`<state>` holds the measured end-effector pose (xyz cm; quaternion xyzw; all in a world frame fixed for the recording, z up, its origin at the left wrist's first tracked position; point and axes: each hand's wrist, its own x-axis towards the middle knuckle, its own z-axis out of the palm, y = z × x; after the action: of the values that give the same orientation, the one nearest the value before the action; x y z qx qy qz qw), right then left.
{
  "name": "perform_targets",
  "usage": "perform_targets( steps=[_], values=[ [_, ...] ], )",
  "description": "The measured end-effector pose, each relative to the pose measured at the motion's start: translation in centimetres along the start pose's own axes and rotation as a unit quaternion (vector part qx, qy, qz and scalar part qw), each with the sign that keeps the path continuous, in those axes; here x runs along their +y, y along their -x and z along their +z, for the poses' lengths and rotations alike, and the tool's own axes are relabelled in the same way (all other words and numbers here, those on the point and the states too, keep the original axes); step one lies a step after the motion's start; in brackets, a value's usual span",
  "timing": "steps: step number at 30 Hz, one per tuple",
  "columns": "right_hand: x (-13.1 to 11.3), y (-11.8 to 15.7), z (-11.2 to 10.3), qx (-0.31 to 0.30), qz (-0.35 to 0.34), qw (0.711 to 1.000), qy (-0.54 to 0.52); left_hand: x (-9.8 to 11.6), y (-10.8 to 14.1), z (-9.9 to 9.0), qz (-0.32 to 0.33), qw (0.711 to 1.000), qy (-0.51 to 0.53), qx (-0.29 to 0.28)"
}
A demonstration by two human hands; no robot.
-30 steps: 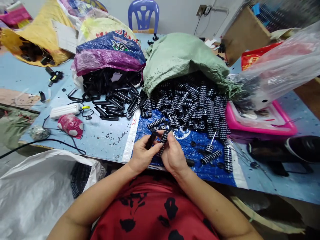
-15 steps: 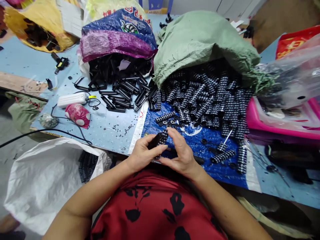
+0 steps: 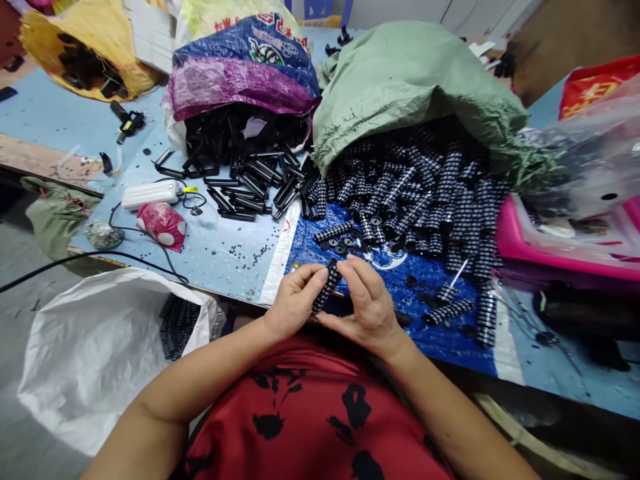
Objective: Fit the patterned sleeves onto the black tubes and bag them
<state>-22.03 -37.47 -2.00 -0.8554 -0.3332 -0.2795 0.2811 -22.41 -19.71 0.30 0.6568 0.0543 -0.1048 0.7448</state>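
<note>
A black tube with rows of pale squares is held between my two hands, close in front of the red garment. My left hand is closed, its thumb and fingers pinching the tube's left side. On the other side, my right hand spans the tube lengthwise, fingertips at the upper end and thumb at the lower end. Just beyond the hands, several small black discs and a loose checked tube lie on the blue sheet.
A green sack spills a heap of checked tubes. Smooth black pieces lie left of it. A screwdriver-like rod stands at right. A white sack hangs at the table's left front, and a pink bin stands right.
The checked tube has turned so its patterned side faces up between the hands. The dark smooth side seen at my left fingers is now out of sight. My right fingers have closed in on the tube.
</note>
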Motion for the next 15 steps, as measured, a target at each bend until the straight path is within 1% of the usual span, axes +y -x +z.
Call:
perform_targets(
  steps=[2, 4, 6, 7, 8, 9, 10, 11, 12, 13, 14, 15],
  values=[
    [0.0, 0.1, 0.0, -0.014, -0.001, 0.999, 0.037, 0.1, -0.3, -0.4, -0.026, 0.999, 0.02, -0.013],
    [-0.2, 0.2, 0.1, -0.028, 0.002, 0.998, 0.057, 0.1, -0.8, -0.8, -0.078, 0.994, 0.057, -0.045],
    [-0.3, 0.4, 0.2, -0.041, 0.011, 0.998, 0.046, 0.2, -1.2, -1.3, -0.154, 0.978, 0.112, -0.081],
    [-0.3, 0.6, 0.1, -0.047, 0.017, 0.998, 0.028, 0.2, -1.4, -1.5, -0.183, 0.97, 0.131, -0.089],
    [-0.3, 0.9, 0.1, -0.055, 0.025, 0.998, 0.007, 0.2, -1.6, -1.9, -0.192, 0.968, 0.135, -0.088],
    [-0.2, 1.4, -0.1, -0.066, 0.036, 0.997, -0.007, 0.2, -1.8, -2.3, -0.175, 0.974, 0.12, -0.078],
    [0.0, 1.9, -0.2, -0.08, 0.052, 0.995, -0.01, 0.1, -2.0, -2.8, -0.133, 0.986, 0.083, -0.061],
    [0.2, 2.5, -0.4, -0.095, 0.069, 0.993, -0.001, 0.1, -2.2, -3.5, -0.075, 0.996, 0.028, -0.041],
    [0.4, 3.2, -0.6, -0.113, 0.087, 0.99, 0.019, 0.1, -2.4, -4.2, -0.012, 0.999, -0.043, -0.02],
    [0.5, 3.8, -0.9, -0.13, 0.105, 0.985, 0.044, 0.2, -2.7, -5.0, 0.044, 0.992, -0.12, -0.003],
    [0.7, 4.3, -1.1, -0.143, 0.121, 0.98, 0.068, 0.2, -3.0, -5.9, 0.085, 0.977, -0.198, 0.012],
    [0.8, 4.7, -1.3, -0.152, 0.131, 0.976, 0.086, 0.3, -3.4, -6.7, 0.107, 0.957, -0.27, 0.024]
  ],
)
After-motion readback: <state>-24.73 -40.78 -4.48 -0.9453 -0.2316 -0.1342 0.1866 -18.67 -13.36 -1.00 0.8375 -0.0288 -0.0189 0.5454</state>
